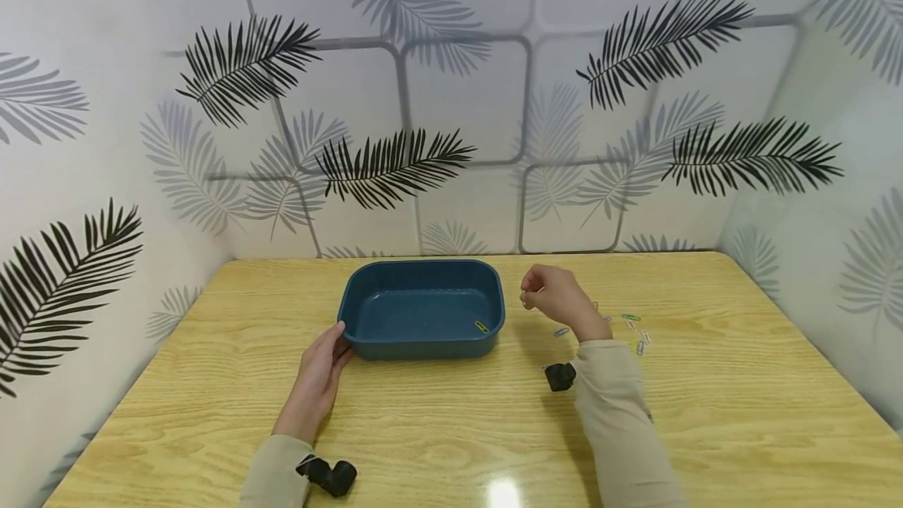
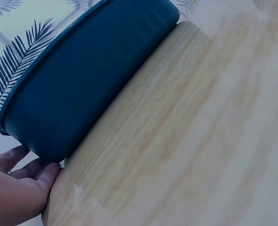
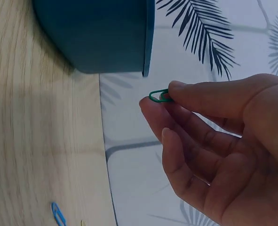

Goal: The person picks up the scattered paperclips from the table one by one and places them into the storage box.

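A dark blue plastic bin (image 1: 423,350) sits on the wooden table, with a yellow paper clip (image 1: 482,327) on its floor near the front right corner. My left hand (image 1: 320,373) holds the bin's front left corner, thumb at the rim and fingers against the outer wall and lower edge. To the right of the bin, my right hand (image 1: 560,300) is raised over the table. In the right wrist view, thumb and forefinger pinch a green paper clip (image 3: 160,96), its looped end sticking out, while the other fingers curl loosely below.
Several coloured paper clips lie scattered near my right forearm, among them a green paper clip (image 1: 631,317) and a blue paper clip (image 3: 59,214). Behind the wooden table (image 1: 423,429) rises a wall (image 1: 466,100) with a leaf pattern. Each wrist carries a small black camera (image 1: 560,376).
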Action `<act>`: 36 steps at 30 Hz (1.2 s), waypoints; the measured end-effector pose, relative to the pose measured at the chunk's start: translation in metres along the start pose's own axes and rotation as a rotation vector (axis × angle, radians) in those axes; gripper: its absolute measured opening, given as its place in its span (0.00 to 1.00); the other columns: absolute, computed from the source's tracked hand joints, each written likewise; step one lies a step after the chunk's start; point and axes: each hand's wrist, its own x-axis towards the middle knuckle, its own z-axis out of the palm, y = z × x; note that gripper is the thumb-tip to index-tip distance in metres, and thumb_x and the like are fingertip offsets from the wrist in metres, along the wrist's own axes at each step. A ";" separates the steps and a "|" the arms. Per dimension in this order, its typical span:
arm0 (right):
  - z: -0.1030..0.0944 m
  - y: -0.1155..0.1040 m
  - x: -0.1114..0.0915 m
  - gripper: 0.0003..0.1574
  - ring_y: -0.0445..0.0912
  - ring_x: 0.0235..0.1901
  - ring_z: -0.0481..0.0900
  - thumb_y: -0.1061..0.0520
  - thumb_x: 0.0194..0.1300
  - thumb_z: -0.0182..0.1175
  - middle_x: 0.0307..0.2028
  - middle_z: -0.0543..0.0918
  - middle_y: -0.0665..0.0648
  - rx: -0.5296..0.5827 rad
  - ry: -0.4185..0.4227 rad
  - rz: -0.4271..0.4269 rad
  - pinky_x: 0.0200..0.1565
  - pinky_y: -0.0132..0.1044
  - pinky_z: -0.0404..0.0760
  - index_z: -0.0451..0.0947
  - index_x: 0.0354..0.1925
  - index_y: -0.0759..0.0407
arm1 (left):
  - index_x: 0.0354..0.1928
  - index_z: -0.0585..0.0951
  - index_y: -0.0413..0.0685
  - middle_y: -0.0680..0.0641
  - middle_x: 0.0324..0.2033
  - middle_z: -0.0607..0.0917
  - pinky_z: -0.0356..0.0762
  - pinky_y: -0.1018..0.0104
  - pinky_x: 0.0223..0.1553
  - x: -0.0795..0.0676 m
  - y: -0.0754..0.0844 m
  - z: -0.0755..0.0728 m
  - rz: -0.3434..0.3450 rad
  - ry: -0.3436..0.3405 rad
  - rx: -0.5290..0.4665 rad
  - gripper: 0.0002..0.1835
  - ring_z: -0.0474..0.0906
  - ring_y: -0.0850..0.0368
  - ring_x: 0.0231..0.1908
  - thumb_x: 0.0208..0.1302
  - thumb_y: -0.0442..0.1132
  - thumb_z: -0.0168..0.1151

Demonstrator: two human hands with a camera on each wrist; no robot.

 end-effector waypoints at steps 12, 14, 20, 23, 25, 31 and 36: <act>0.018 -0.026 0.004 0.04 0.51 0.33 0.83 0.66 0.63 0.63 0.32 0.82 0.57 0.051 0.081 -0.045 0.35 0.43 0.81 0.76 0.35 0.65 | 0.70 0.57 0.31 0.37 0.65 0.62 0.59 0.60 0.66 -0.003 0.000 -0.001 0.015 0.006 0.015 0.29 0.63 0.53 0.60 0.78 0.45 0.43; 0.023 -0.029 0.005 0.04 0.51 0.33 0.83 0.66 0.64 0.63 0.32 0.82 0.57 0.078 0.063 -0.054 0.35 0.43 0.81 0.76 0.36 0.65 | 0.70 0.57 0.31 0.37 0.64 0.63 0.59 0.60 0.66 -0.003 0.000 -0.001 0.013 0.006 0.016 0.29 0.63 0.54 0.59 0.78 0.45 0.43; 0.034 -0.039 0.007 0.03 0.48 0.31 0.83 0.66 0.64 0.62 0.32 0.82 0.56 0.116 0.009 -0.062 0.32 0.37 0.82 0.77 0.36 0.65 | 0.71 0.57 0.31 0.37 0.66 0.61 0.59 0.60 0.66 -0.001 -0.001 -0.001 0.010 0.000 0.009 0.29 0.61 0.52 0.61 0.77 0.44 0.43; 0.036 -0.042 0.007 0.03 0.50 0.32 0.83 0.65 0.64 0.62 0.31 0.82 0.55 0.127 -0.015 -0.060 0.32 0.37 0.82 0.77 0.36 0.65 | 0.71 0.57 0.31 0.37 0.66 0.61 0.58 0.60 0.66 0.000 -0.001 -0.001 0.013 -0.001 0.013 0.30 0.60 0.51 0.62 0.77 0.45 0.44; 0.037 -0.043 0.007 0.03 0.53 0.33 0.83 0.66 0.64 0.62 0.31 0.83 0.55 0.134 -0.029 -0.055 0.32 0.37 0.81 0.77 0.36 0.65 | 0.71 0.57 0.31 0.37 0.66 0.61 0.59 0.59 0.66 0.000 -0.001 -0.001 0.017 -0.001 0.018 0.30 0.60 0.51 0.61 0.77 0.45 0.44; 0.040 -0.045 0.007 0.03 0.56 0.34 0.83 0.65 0.64 0.62 0.30 0.83 0.56 0.129 -0.052 -0.057 0.32 0.38 0.81 0.77 0.37 0.65 | 0.71 0.57 0.30 0.36 0.66 0.61 0.58 0.59 0.67 0.000 -0.001 -0.001 0.026 -0.002 0.015 0.30 0.60 0.50 0.62 0.78 0.45 0.43; 0.043 -0.047 0.006 0.03 0.56 0.35 0.83 0.65 0.64 0.62 0.30 0.83 0.54 0.120 -0.069 -0.064 0.34 0.40 0.80 0.77 0.37 0.65 | 0.71 0.56 0.30 0.36 0.66 0.60 0.58 0.59 0.67 0.000 -0.001 -0.001 0.021 0.002 0.017 0.29 0.59 0.49 0.63 0.78 0.44 0.43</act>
